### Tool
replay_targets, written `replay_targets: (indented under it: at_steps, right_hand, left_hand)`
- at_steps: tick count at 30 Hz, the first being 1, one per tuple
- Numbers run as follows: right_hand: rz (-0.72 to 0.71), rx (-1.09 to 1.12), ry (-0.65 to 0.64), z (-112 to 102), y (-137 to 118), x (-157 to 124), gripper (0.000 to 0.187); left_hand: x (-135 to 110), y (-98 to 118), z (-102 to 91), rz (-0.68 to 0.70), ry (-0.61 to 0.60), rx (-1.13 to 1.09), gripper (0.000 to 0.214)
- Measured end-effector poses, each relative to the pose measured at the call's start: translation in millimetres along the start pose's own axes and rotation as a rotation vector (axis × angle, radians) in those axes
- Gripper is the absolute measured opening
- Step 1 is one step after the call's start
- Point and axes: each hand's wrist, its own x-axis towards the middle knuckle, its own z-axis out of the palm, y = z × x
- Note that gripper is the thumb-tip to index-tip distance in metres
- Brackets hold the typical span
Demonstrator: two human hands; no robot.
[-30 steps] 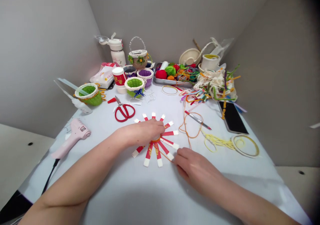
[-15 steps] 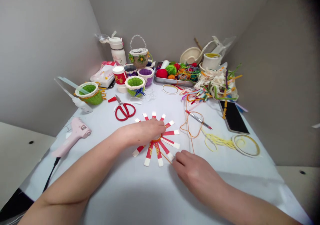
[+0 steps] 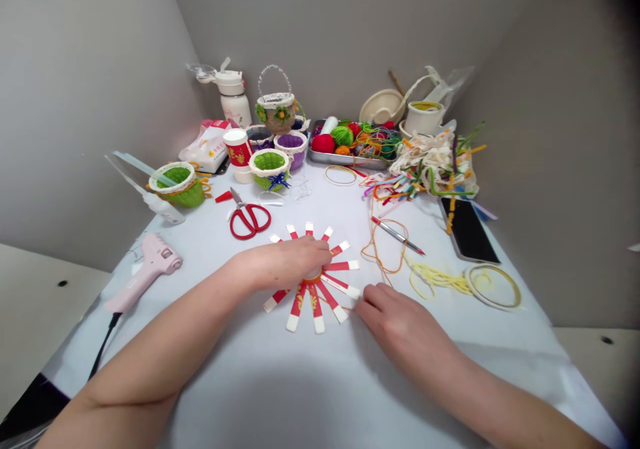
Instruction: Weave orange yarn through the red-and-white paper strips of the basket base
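Observation:
A paper cup cut into red-and-white strips lies fanned out flat like a star on the white table. My left hand rests palm down on its centre, fingers flat, pressing it to the table. My right hand sits just right of the fan's lower strips, fingers curled and pinched on a thin orange cord that runs up in loops towards the pen.
Red scissors and a pink glue gun lie to the left. A red pen, yellow cord, tape ring and phone lie to the right. Small woven baskets, a yarn tray and bottle stand at the back.
My right hand has slid a little to the right and up along the fan's edge with the orange cord. My left hand has stayed on the fan's centre.

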Motion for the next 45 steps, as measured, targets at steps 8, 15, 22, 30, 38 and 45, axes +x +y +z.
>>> replay_targets:
  at_steps: [8, 15, 22, 30, 38, 45]
  right_hand:
    - [0.224, 0.29, 0.172, 13, 28, 35, 0.023]
    - [0.33, 0.347, 0.302, 29, 40, 53, 0.023]
    - [0.328, 0.363, 0.303, 27, 38, 49, 0.022]
    - [0.321, 0.366, 0.306, 26, 40, 47, 0.02]
    - [0.087, 0.457, 0.32, 14, 42, 36, 0.015]
    - [-0.061, 0.379, 0.075, -10, 28, 19, 0.021]
  left_hand:
    - [1, 0, -0.9, 0.06, -0.017, -0.018, 0.032]
    - [4, 7, -5.0, 0.002, -0.079, 0.035, 0.034]
    - [1, 11, -7.3, -0.097, -0.043, 0.02, 0.027]
    - [4, 14, -0.2, -0.177, 0.054, 0.048, 0.029]
    - [0, 6, -2.2, -0.002, 0.029, 0.007, 0.026]
    - [-2, -2, -1.0, 0.022, 0.007, -0.078, 0.031]
